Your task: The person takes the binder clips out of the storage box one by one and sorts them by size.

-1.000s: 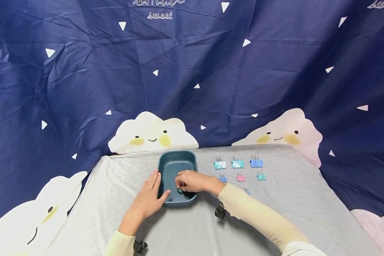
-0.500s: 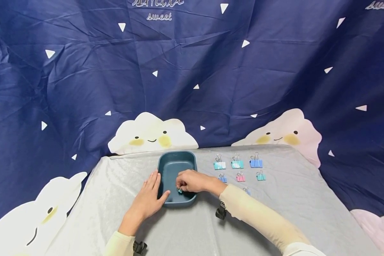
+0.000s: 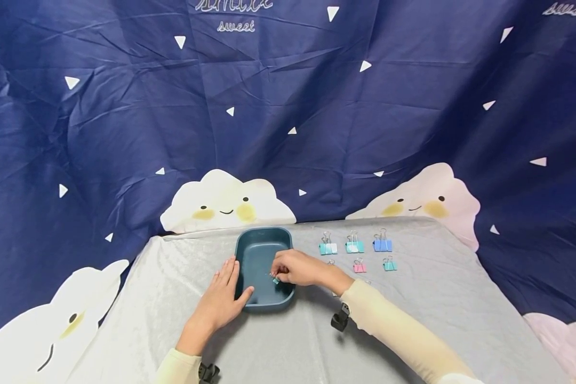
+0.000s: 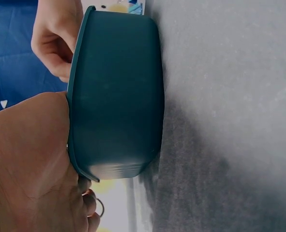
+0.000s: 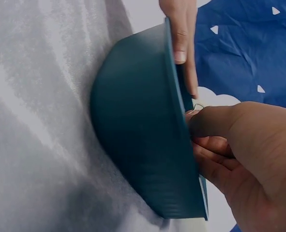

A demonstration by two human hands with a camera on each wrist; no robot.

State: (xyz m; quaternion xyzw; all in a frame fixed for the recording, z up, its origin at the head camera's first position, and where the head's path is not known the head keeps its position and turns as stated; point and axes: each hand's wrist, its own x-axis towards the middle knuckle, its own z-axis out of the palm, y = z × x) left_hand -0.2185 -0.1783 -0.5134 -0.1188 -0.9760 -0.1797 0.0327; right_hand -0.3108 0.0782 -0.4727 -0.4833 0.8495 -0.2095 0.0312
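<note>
A dark teal rectangular tray (image 3: pixel 264 308) stands on the grey cloth. My left hand (image 3: pixel 222 295) rests along its left side with straight fingers, the thumb reaching over the near-left rim. Inside the tray's right half, my right hand (image 3: pixel 301 268) pinches a small teal binder clip (image 3: pixel 276 280) between thumb and fingers. The right wrist view shows the right fingers dipping past the rim of the tray (image 5: pixel 138 111), with a wire loop of the clip (image 5: pixel 197 106) peeking out above them. In the left wrist view, the tray wall (image 4: pixel 116 92) hides the clip.
Right of the tray, larger binder clips lie in a back row: two teal-and-white ones (image 3: pixel 328 248) and a blue one (image 3: pixel 382 245). A small pink clip (image 3: pixel 359 268) and a small teal clip (image 3: pixel 390 265) lie nearer. My right forearm partly covers other clips.
My right hand has moved slightly right and up within the tray, bringing the small teal clip along. The right forearm now covers more of the nearer blue clips. The left hand stays put.
</note>
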